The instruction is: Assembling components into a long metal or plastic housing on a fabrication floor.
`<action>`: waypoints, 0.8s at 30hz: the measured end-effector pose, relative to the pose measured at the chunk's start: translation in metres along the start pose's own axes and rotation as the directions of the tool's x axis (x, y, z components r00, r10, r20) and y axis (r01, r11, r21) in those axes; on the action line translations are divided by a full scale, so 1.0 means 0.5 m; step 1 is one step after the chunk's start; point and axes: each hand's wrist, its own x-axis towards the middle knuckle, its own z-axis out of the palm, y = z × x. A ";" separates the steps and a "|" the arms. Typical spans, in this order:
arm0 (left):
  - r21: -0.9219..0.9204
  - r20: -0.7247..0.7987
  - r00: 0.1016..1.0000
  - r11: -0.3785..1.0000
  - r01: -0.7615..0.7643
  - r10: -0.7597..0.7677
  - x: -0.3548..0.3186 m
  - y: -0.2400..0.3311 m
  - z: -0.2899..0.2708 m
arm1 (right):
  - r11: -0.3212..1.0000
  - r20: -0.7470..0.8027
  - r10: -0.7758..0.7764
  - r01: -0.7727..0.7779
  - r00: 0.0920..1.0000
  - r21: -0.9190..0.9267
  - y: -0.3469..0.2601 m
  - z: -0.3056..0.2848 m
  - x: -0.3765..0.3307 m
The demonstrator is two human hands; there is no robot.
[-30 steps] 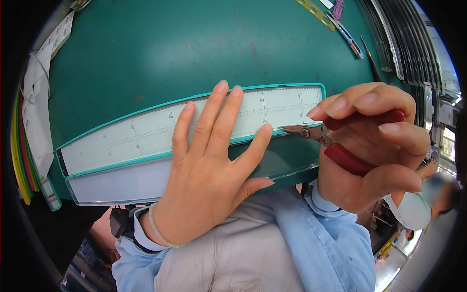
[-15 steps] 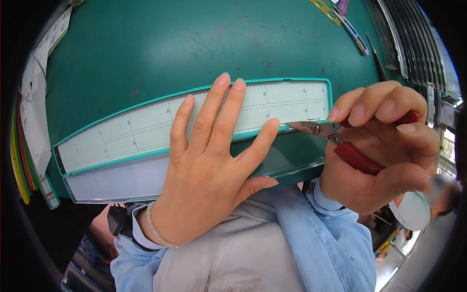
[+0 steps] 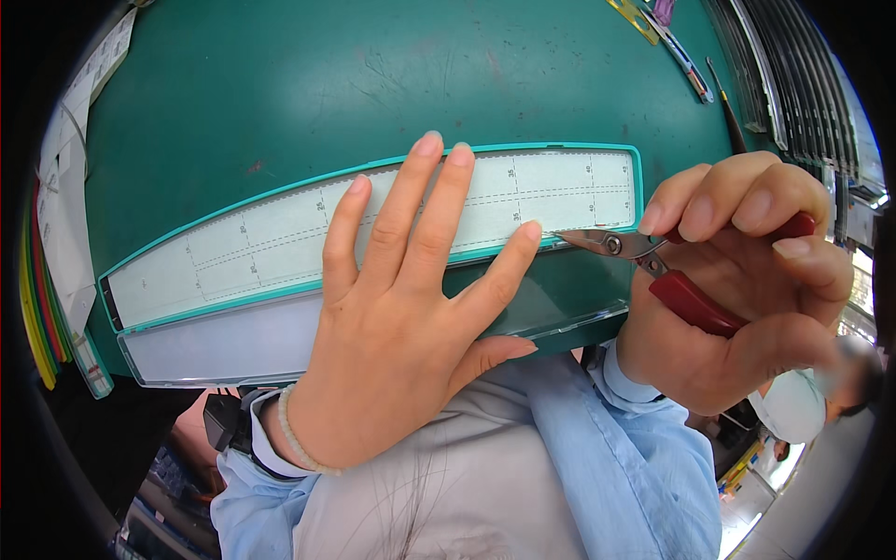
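Note:
A long flat case with a teal rim (image 3: 224, 219) lies open before me, holding a pale strip (image 3: 551, 177) printed with dashed lines and small marks. Its clear lid (image 3: 219, 341) extends along the near side. Across the case, my left hand (image 3: 401, 243) rests flat with fingers spread and nothing in it. My right hand (image 3: 747, 271) grips red-handled nippers (image 3: 691, 299). Their pointed metal jaws reach the near rim of the case, just right of my left index fingertip. Whether the jaw tips touch the rim, I cannot tell.
Beneath everything is a green work surface (image 3: 308, 84). A utility knife (image 3: 681, 61), a yellow template (image 3: 635, 19) and a thin-tipped tool (image 3: 728, 112) lie at the far right, beside stacked dark strips (image 3: 793, 75). White papers (image 3: 75, 187) line the left edge. Another person (image 3: 793, 406) is at the lower right.
My right hand and the nippers have shifted very slightly right. My left hand stays spread on the case, nearly unmoved.

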 end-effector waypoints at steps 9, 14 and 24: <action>0.000 0.006 1.000 1.000 0.014 -0.014 -0.001 0.000 0.002 | 1.000 0.004 -0.007 0.007 1.000 0.025 0.009 0.006 0.001; -0.025 0.002 1.000 1.000 0.008 -0.008 0.001 0.002 -0.004 | 0.999 -0.003 -0.016 0.016 1.000 0.036 0.010 0.004 0.003; -0.101 -0.040 0.999 0.995 -0.002 -0.002 -0.006 -0.005 0.000 | 0.999 -0.044 -0.033 0.035 0.998 0.041 0.017 -0.001 0.002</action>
